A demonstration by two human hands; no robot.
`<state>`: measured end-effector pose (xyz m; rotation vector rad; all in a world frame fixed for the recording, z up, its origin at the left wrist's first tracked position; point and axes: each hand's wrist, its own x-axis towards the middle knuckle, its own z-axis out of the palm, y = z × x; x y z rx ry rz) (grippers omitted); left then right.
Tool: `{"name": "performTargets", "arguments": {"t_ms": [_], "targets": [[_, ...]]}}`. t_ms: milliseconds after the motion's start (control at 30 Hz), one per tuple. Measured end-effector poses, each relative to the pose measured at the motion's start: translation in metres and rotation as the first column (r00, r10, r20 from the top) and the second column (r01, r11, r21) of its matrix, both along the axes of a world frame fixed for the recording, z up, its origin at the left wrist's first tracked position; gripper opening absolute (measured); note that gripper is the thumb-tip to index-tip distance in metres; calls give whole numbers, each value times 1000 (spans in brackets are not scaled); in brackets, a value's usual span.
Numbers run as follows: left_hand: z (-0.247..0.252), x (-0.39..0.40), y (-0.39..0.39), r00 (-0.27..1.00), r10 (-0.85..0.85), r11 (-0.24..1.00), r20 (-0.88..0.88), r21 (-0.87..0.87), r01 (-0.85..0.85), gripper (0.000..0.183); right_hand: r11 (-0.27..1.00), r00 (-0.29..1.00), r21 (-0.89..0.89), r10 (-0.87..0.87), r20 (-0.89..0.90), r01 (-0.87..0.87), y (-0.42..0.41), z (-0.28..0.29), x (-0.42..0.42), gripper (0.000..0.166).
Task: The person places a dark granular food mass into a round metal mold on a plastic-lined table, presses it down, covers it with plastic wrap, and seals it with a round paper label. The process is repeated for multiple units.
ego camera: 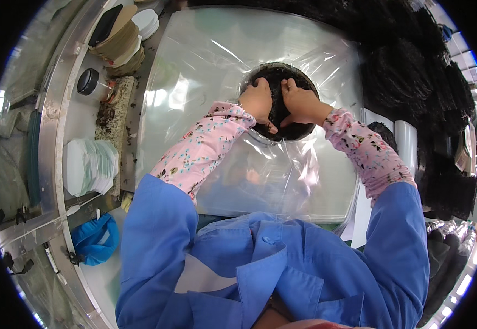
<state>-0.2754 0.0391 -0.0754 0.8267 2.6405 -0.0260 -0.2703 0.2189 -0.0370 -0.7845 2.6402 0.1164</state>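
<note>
A round mould point(313, 87) with a dark inside sits in the middle of a clear plastic film point(205, 123), which is creased and shiny around it. Dark, wet-looking material point(279, 100) lies inside the round rim. On its left part rests my left hand point(258, 102), fingertips near the far rim and thumb towards me. My right hand point(300, 101) mirrors it on the right part, thumb and fingers apart. Both hands seem to press on the dark material; their fingertips are partly hidden. Pink flowered sleeve covers point(205, 142) reach both wrists.
Dark fibrous bundles point(403, 78) are heaped at the right, beside a white roll point(405, 144). Along the left ledge stand stacked cards point(117, 43), a black-capped jar point(88, 81), a stack of pale octagonal sheets point(90, 167) and a blue cloth item point(96, 239).
</note>
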Motion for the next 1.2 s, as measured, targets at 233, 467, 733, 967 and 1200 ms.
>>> {"name": "performTargets", "arguments": {"t_ms": [233, 467, 733, 967, 1200], "targets": [[-13, -6, 15, 988, 153, 987, 24, -63, -151, 145, 990, 990, -125, -43, 138, 60, 14, -30, -22, 126], [91, 57, -13, 988, -61, 888, 143, 460, -12, 92, 988, 985, -116, -80, 155, 99, 18, -35, 31, 129], [133, 247, -5, 882, -405, 714, -242, 519, 470, 23, 970, 990, -205, -112, 84, 127, 14, -27, 120, 128], [-9, 305, 9, 818, -402, 662, 411, 748, -50, 25, 951, 988, -267, -149, 50, 157, 8, -18, 135, 121], [83, 168, -51, 542, 722, 484, -431, 874, 50, 66, 932, 943, -343, -2, -332, -119, 5, -27, 141, 100]]}}
